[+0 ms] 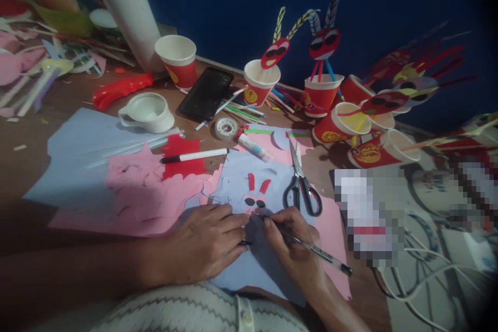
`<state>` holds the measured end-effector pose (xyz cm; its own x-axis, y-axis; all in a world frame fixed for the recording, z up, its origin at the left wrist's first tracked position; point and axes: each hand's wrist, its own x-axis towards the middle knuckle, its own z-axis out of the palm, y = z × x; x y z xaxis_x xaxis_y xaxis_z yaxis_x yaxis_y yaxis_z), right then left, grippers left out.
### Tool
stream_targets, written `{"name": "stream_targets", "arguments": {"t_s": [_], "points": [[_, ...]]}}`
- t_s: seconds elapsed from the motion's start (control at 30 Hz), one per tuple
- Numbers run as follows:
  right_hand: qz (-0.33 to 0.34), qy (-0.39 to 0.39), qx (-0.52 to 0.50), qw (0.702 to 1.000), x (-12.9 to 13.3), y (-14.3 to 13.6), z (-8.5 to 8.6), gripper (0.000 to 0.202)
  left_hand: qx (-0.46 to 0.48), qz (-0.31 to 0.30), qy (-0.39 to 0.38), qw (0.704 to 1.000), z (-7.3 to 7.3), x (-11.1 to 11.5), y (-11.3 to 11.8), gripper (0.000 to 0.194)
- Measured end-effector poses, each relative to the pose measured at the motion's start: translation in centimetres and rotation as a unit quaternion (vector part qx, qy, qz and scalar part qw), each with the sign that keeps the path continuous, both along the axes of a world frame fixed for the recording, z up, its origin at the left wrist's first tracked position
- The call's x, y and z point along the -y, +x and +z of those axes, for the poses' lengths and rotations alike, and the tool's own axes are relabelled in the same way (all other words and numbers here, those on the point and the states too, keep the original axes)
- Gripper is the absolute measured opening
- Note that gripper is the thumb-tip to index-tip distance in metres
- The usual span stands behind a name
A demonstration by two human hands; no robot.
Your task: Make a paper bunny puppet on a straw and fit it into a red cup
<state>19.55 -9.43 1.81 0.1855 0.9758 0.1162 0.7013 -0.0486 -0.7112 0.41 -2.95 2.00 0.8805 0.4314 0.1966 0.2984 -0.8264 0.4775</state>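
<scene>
A pen [321,252] is in my right hand [291,241], its tip at the lower part of a small paper face [256,201]. The face has black eyes and red ear-like strips on top, and it lies on light blue paper [268,264]. My left hand [212,241] rests on the paper beside the face, its fingertips touching the lower left edge. The left fingers are drawn together, with a small dark tip showing between them; what it belongs to is hidden. Black-handled scissors [299,184] lie partly open beyond my right hand.
A marker [195,156], glue stick [254,147], tape roll [226,128], phone [207,93] and white cup [148,112] lie ahead. Red paper cups [262,83] with paper-faced figures line the back and right. Pink scraps [148,187] lie left; cables [424,270] lie right.
</scene>
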Motion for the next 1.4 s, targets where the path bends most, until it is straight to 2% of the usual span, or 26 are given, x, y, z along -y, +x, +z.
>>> {"name": "stream_targets", "arguments": {"t_s": [0.4, 0.83, 1.4], "points": [[-0.036, -0.015, -0.022, 0.999, 0.0, -0.5, 0.3, 0.017, -0.001, -0.002, 0.007, 1.000, 0.0, 0.0, 0.1, 0.016], [-0.007, -0.017, -0.007, 1.000, 0.1, 0.3, 0.3, 0.017, -0.017, -0.007, 0.005, 1.000, 0.1, -0.1, 0.1, 0.017], [-0.008, -0.023, 0.002, 1.000, 0.3, 0.6, 0.0, 0.015, -0.008, -0.002, 0.015, 1.000, 0.1, 0.0, 0.2, 0.019]]}}
